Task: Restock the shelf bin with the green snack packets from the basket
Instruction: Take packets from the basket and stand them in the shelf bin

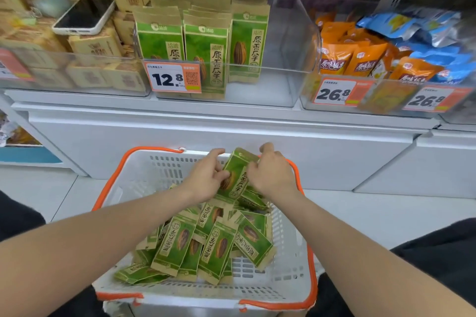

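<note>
A white basket (134, 183) with orange handles sits on the floor between my knees, holding several loose green snack packets (216, 244). Over its far end, one green packet (235, 175) is lifted upright. My left hand (206, 177) grips the packet's left side and my right hand (270, 175) grips its right side. Above, the clear shelf bin (278, 64) with the 12.8 price tag holds rows of upright green packets (206, 44) on its left, with bare room at its right.
A phone (85, 17) lies on tan boxes in the left bin. The right bin holds orange packets (360, 56) and blue packets (425, 31). A white cabinet front (231, 136) stands between shelf and basket. Pale floor lies at both sides.
</note>
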